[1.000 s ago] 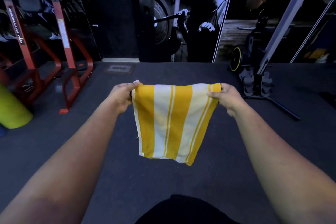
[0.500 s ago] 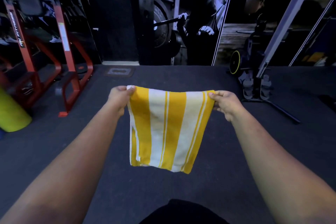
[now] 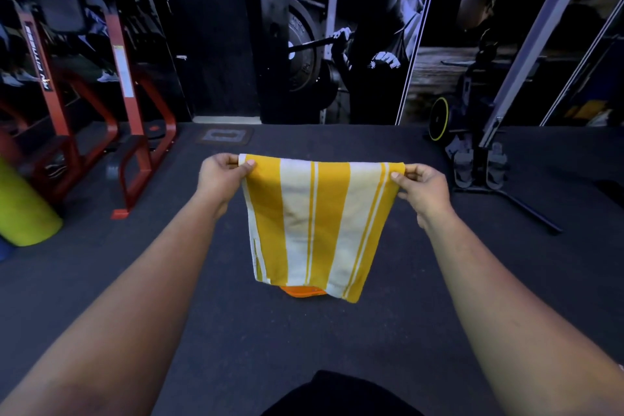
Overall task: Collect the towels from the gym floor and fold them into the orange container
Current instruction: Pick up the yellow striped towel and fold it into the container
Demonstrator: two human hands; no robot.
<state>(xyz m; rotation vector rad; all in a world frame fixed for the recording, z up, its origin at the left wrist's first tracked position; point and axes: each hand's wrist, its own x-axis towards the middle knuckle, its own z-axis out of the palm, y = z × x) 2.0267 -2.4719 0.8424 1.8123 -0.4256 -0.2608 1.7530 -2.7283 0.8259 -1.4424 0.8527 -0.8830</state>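
Both arms reach straight out over the dark gym floor (image 3: 405,331), and between them hangs a yellow-and-white striped towel (image 3: 317,223), held up by its top edge so that it drops flat with the stripes running downward. The left hand (image 3: 221,179) has its grip clamped on the top left corner, thumb in front and fingers curled behind the cloth. The right hand (image 3: 422,186) pinches the top right corner in the same way, thumb tip pressed against the fabric. The top edge is pulled fairly taut and level between the two hands, and the left side shows a doubled layer (the cloth appears folded over once already). Just below the towel's bottom edge a small piece of the orange container (image 3: 304,291) peeks out on the floor; the rest of it is hidden behind the cloth. Off to the left stands a red weight rack (image 3: 131,101), with a lime-green roller (image 3: 23,213) beside it at the picture's edge. To the right, a black machine base (image 3: 479,165) with foot pedals rests against the back wall.
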